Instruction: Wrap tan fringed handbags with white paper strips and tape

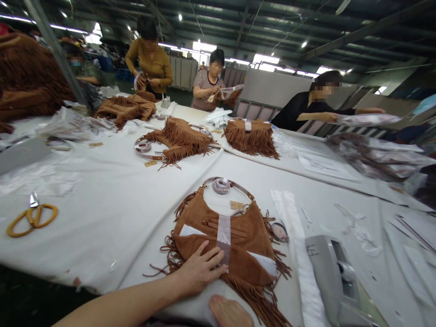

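Note:
A brown suede fringed handbag [194, 213] lies on the white-covered table in front of me. A translucent wrap band [224, 231] crosses its middle, and white sheets show on both sides under the front fold. My left hand [204, 270] rests flat on the lower part of the bag, fingers spread, with fingertips at the band. At the bottom edge of the view, my right hand [230, 311] is just below the bag near the fringe; its fingers are hidden. Above the bag's opening are a wrapped coiled strap [221, 185] and a tan tag [236, 205].
Yellow-handled scissors [33, 218] lie at left. A grey tape dispenser [335, 277] stands right, beside a white strip [296, 245]. More fringed bags [251, 138] lie further back. Several co-workers handle bags and plastic across the table. A brown fringed pile [30, 72] rises far left.

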Demonstrator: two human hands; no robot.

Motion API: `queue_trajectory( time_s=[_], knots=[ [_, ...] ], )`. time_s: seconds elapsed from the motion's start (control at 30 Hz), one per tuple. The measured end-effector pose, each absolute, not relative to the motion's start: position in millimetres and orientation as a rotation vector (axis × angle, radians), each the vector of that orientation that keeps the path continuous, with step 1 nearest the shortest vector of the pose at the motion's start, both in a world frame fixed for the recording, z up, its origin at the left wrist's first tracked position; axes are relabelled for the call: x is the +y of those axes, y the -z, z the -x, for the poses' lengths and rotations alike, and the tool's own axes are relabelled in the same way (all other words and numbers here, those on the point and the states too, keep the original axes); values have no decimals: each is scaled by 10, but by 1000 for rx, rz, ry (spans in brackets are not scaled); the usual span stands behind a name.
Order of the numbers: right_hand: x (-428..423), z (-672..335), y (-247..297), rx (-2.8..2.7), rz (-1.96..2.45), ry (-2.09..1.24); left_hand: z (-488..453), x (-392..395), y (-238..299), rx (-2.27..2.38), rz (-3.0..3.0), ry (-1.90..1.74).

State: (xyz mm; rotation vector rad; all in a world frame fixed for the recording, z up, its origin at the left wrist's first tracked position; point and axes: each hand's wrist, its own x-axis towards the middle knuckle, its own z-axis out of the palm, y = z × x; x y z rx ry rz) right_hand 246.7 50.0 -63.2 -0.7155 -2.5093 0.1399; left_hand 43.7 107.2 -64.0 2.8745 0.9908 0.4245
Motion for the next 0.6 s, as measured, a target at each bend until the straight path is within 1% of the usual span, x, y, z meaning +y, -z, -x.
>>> queue_trajectory(
  time_s=[0.13,0.23,0.4,0.5,0.6],
  knots=[
    [831,-2447,118,-2422,901,-275,-446,1018,520,1003,-2794,-432],
    [1096,-2447,-67,-2368,1027,-428,-483,933,480,1092,-2662,-541],
    [1454,-2423,-65,-2202,1214,-733,-725,864,647,1477,-2385,-920],
    [1623,-2388,-33,-2113,1267,-869,-868,922,716,1641,-2336,-1008],
    [1773,-2348,5,-2100,1276,-850,-917,1007,692,1698,-2330,-1025]
  ],
)
